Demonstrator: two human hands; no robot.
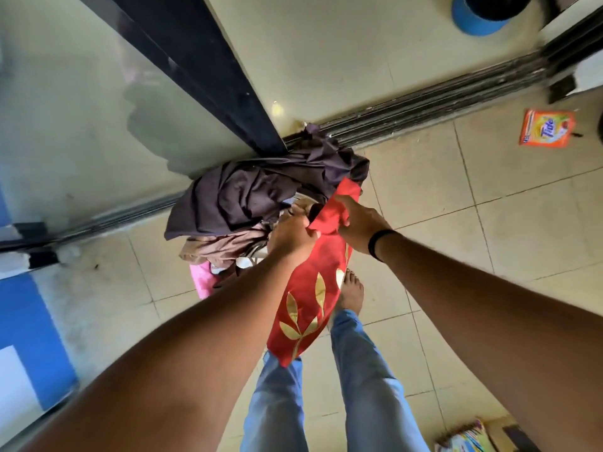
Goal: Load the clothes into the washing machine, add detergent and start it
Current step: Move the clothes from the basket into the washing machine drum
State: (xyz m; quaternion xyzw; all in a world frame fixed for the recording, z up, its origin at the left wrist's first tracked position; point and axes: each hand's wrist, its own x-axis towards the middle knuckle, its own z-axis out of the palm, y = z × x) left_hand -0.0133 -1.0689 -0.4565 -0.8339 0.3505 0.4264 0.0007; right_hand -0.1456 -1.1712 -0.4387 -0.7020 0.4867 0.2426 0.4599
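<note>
I had the red cloth (305, 298) with gold leaf print hanging between both arms, above the tiled floor (489, 223) and in front of my jeans. My left hand (292, 234) pinched its upper edge with curled fingers; my right hand (359, 223), a black band at the wrist, gripped the top corner just beside it. Both arms reached forward and down, nearly straight. Just beyond the hands sat the heap of clothes (254, 197), dark purple over brown, with pink at the bottom. Well apart to the right, an orange detergent packet (546, 128) reading "Tide" lay flat on the floor near the sliding-door track (424, 107).
</note>
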